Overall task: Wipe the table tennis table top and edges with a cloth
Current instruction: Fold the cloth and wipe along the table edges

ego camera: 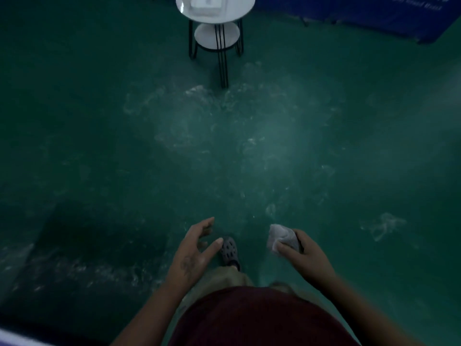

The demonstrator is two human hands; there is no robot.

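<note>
Indoor sports hall, dimly lit — a smooth green sports floor (99, 146), scuffed with whitish swirls, spreads out from just ahead of the fingers (205, 224) of the left hand (192, 255). Far beyond the fingertips and to their right, a blue fabric court barrier with blurred white lettering (374, 18) lines the edge — a small round white two-tier side table on black wire legs (237, 11) stands beside it.

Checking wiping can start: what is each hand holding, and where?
The right hand grips a bunched grey cloth by its near end; the left hand holds nothing.
</note>
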